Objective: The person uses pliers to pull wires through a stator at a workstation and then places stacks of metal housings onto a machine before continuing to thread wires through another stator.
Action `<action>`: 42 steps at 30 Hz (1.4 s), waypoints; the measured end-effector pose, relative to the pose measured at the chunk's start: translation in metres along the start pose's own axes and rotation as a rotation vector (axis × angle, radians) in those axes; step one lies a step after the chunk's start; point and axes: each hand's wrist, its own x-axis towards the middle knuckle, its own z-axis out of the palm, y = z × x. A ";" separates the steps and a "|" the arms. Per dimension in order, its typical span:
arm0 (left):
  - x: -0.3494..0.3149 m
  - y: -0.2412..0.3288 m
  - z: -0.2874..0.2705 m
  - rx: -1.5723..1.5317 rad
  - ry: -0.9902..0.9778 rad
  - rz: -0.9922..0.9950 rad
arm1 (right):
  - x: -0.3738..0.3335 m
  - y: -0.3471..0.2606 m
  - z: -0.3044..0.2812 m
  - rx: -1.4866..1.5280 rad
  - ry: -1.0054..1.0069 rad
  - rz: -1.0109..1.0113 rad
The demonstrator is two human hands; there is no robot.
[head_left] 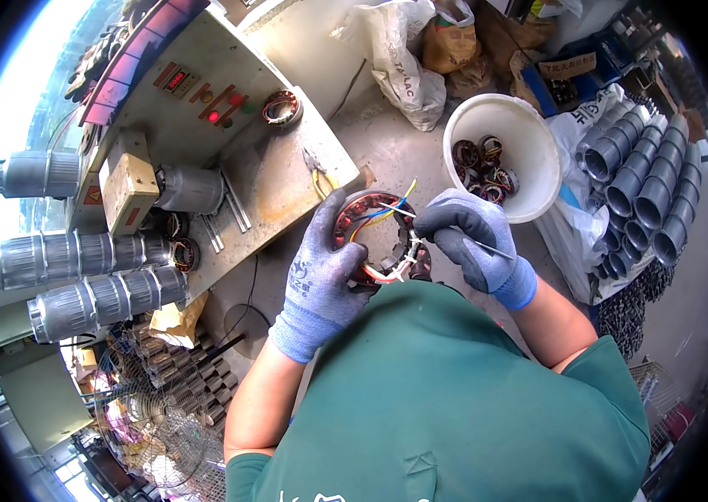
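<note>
My left hand (320, 268), in a blue-and-grey work glove, grips the left side of a stator ring (347, 219) with copper windings. The ring is tilted in front of my green shirt. Yellow, blue and red wires (379, 219) cross its opening, and white lacing cord (408, 258) wraps its near right edge. My gloved right hand (475, 238) is closed around a thin metal rod (495, 250). One end of the rod sticks out behind that hand; a pale thin tip shows over the ring. My right fingers are at the ring's right edge.
Pliers (318, 174) with yellow handles and another stator (282, 109) lie on the bench (274, 180) at left. Grey motor housings (111, 301) line the bench's left. A white bucket (530, 209) holds several stators. Grey cylinders (655, 180) are stacked right; a wire fan (149, 418) stands lower left.
</note>
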 end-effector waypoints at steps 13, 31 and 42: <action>0.001 -0.007 -0.005 0.132 -0.045 0.126 | 0.001 -0.005 -0.005 0.232 0.032 0.212; -0.003 -0.012 -0.010 0.117 0.023 0.166 | 0.006 0.004 -0.006 0.525 0.175 0.236; -0.008 -0.011 -0.008 0.050 0.068 0.068 | 0.009 -0.031 -0.029 0.327 0.107 0.091</action>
